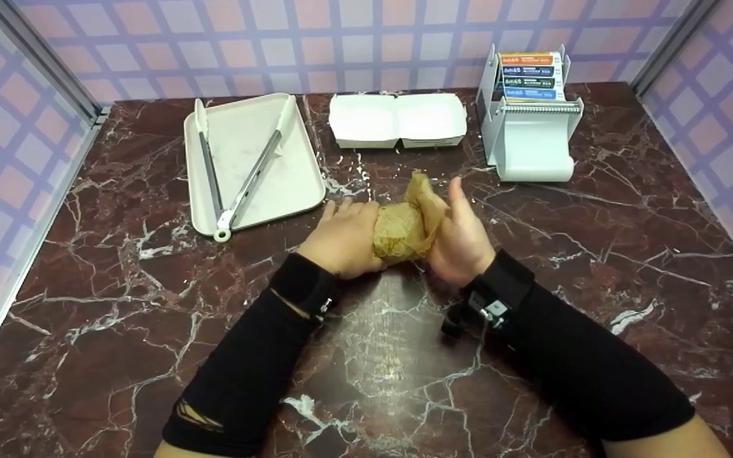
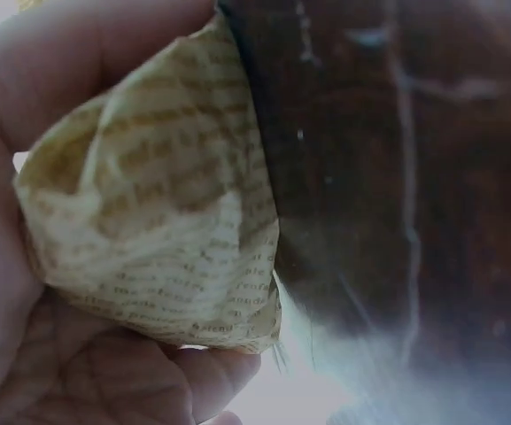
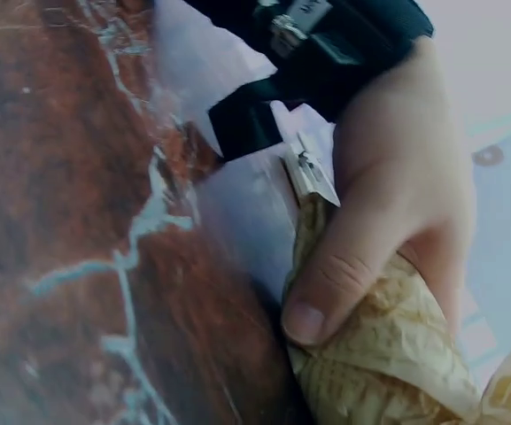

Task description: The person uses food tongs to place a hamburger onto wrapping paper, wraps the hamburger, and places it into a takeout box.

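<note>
A rounded bundle wrapped in tan paper with brown print (image 1: 398,232) is between both hands, low over the table. My left hand (image 1: 344,240) grips its left end, and in the right wrist view a thumb (image 3: 326,297) presses on the creased paper. Against the right end lies my right hand (image 1: 462,245), its thumb straight and pointing away from me. A loose paper flap (image 1: 427,203) sticks up beside that palm. Close up in the left wrist view, fingers and a palm surround the folded wrapper (image 2: 166,221). What is inside the paper is hidden.
A cream tray (image 1: 265,172) at the back left bears spread metal tongs (image 1: 252,178) with pale tips. Behind the bundle stands an unfolded white box (image 1: 398,121). At the back right is a white dispenser (image 1: 535,146) with several coloured labels. White crumbs dot the marbled table (image 1: 595,267).
</note>
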The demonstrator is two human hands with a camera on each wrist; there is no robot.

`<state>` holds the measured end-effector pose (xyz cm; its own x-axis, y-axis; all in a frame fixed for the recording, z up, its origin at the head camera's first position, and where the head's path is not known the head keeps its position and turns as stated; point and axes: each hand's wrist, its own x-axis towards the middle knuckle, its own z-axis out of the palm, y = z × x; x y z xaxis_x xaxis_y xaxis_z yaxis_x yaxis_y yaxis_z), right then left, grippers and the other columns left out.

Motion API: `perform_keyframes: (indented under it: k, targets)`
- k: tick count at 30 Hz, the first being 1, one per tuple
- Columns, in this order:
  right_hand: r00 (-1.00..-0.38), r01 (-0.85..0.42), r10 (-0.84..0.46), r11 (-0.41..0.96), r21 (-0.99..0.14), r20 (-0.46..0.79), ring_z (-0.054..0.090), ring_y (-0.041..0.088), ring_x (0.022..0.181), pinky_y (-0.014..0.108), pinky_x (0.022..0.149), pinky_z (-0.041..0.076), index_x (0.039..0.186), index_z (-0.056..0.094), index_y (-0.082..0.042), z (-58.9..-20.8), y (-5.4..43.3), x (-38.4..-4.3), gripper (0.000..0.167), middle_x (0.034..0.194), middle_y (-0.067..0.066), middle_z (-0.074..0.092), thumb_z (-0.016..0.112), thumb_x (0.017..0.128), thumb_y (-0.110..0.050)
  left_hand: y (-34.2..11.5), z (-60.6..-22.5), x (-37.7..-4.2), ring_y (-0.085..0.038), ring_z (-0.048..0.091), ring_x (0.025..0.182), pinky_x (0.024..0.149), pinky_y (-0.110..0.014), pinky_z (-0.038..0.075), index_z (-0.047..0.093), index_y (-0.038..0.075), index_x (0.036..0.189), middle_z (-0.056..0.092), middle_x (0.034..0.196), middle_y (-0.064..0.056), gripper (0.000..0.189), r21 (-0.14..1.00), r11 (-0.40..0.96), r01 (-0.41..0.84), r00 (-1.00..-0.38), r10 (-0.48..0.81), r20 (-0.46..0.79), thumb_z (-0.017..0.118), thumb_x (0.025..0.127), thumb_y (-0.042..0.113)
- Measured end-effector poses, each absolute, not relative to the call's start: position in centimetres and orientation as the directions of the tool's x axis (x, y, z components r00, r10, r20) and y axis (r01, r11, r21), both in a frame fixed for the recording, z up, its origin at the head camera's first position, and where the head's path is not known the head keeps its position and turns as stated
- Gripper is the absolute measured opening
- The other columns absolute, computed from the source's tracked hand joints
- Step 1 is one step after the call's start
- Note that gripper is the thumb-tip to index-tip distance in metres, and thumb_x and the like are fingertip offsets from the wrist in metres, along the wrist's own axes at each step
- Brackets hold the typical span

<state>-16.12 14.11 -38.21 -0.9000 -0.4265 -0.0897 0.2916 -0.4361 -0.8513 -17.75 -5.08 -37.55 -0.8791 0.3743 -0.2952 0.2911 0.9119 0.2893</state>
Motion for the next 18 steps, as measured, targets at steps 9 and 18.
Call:
perform_keyframes:
  k: [9,18]
  targets:
    - [-0.934,0.167,-0.335,-0.091,-0.982,-0.128,-0.006,0.021,0.165,0.043,0.136,0.001,0.169,-0.004,-0.009,-37.4,12.7,-14.6,0.07,0.178,0.005,-0.007,0.008,0.113,-0.049,-4.5,-37.6,-17.5,-0.043,0.012,0.163,0.134,-0.056,0.001,0.025,0.003,0.165,0.023,0.174,-0.019,0.104,0.304,0.897,0.321,-0.862,0.41,-0.298,0.079,0.09,0.048]
    - [-0.906,-0.067,-0.399,0.463,-0.884,-0.139,-0.018,0.033,0.163,0.055,0.133,-0.01,0.167,-0.006,-0.009,-37.8,12.9,-14.0,0.07,0.176,0.009,-0.016,0.011,0.113,-0.049,-4.2,-37.3,-17.2,-0.05,-0.008,0.161,0.132,-0.059,-0.005,0.008,0.024,0.17,-0.002,0.177,-0.014,0.096,0.329,0.875,0.355,-0.805,0.465,-0.369,0.068,0.099,0.045]
